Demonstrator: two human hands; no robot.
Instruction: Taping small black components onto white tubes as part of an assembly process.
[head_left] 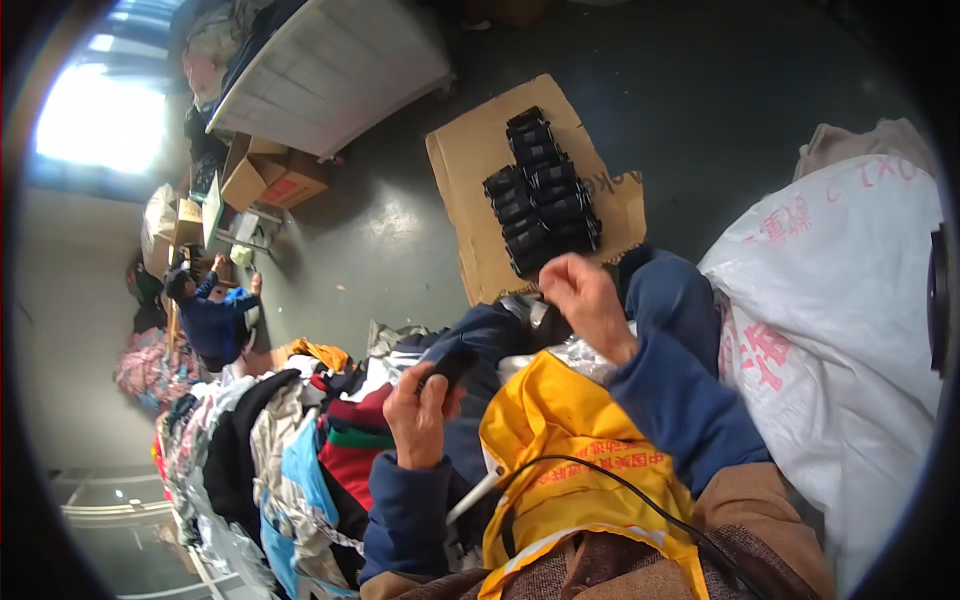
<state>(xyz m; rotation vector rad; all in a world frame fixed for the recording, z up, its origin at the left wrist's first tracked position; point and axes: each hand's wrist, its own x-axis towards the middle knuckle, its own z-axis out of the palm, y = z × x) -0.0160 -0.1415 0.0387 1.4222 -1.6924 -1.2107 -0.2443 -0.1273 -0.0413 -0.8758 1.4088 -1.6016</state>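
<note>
My left hand (416, 418) is closed around a small black bundle (452, 368), held over my left thigh. My right hand (590, 306) has its fingers curled together above my lap, close to the near end of the black rolls; whether anything is between the fingers is hidden. Several black rolled bundles (545, 205), seemingly of cloth with thin pale strips, lie stacked in rows on a flat cardboard sheet (467, 190) on the floor. A yellow apron (560, 420) with red print covers my lap, and a black cord (620, 478) runs across it.
A heap of mixed clothes (300, 450) lies along my left. To my right stands a large white sack (830, 290). Another person (215, 320) sits farther off at left, near cardboard boxes (270, 178) and a big white bin (340, 75).
</note>
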